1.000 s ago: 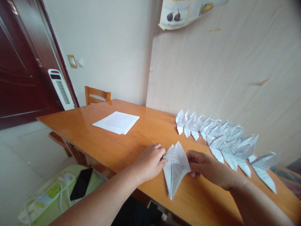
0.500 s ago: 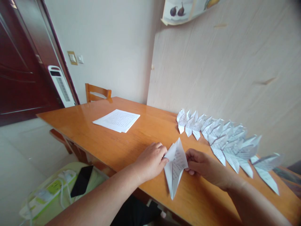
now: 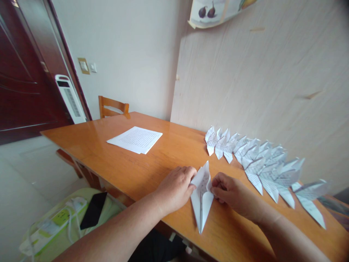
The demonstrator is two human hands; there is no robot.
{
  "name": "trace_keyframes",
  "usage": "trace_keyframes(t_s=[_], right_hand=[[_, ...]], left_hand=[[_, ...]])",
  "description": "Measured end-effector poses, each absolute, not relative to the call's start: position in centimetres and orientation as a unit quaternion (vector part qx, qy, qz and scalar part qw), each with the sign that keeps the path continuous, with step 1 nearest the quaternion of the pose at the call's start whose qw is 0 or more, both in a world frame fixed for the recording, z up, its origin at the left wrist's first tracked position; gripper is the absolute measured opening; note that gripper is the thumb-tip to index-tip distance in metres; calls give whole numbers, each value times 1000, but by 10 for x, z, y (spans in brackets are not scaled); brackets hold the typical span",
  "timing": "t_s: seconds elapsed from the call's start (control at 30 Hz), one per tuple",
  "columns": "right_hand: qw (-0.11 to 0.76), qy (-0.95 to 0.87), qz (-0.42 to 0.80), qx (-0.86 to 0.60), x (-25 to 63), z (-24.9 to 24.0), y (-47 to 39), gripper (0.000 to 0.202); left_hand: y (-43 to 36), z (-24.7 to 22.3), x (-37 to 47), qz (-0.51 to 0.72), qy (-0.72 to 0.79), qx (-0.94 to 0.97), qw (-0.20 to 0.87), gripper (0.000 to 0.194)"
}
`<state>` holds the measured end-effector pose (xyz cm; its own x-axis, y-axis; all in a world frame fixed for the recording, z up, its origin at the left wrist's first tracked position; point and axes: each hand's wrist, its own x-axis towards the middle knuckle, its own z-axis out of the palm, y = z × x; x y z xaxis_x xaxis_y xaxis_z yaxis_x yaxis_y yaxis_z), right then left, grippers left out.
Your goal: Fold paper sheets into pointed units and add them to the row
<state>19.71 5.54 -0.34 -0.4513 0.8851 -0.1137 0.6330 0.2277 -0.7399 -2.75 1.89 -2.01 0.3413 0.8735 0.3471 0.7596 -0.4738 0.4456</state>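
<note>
Folded paper piece (image 3: 202,198) lies on the wooden table (image 3: 152,163) near its front edge, left hand (image 3: 176,187) and right hand (image 3: 231,194) pinching its side flaps inward; a mid-fold stage by appearance, next requiring a firm centre crease.

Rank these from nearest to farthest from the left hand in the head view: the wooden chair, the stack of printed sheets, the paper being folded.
1. Paper being folded: touching the left hand, on its right side.
2. Stack of printed sheets: farther back on the table, to the left.
3. Wooden chair: beyond the table's far end.
</note>
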Motion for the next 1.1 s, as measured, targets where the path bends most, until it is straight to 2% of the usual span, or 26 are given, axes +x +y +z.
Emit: trace_keyframes(t_s=[0.13,0.53,1.1], right_hand=[[176,-791,296,-506,194,-5,55,12],[166,-810,208,-522,189,-11,58,13],[159,-806,202,-533,192,-11,60,18]], left_hand=[[18,-17,-28,266,489,825,92,18],[17,-17,-27,240,483,840,61,16],[14,-12,-27,222,479,847,60,35]])
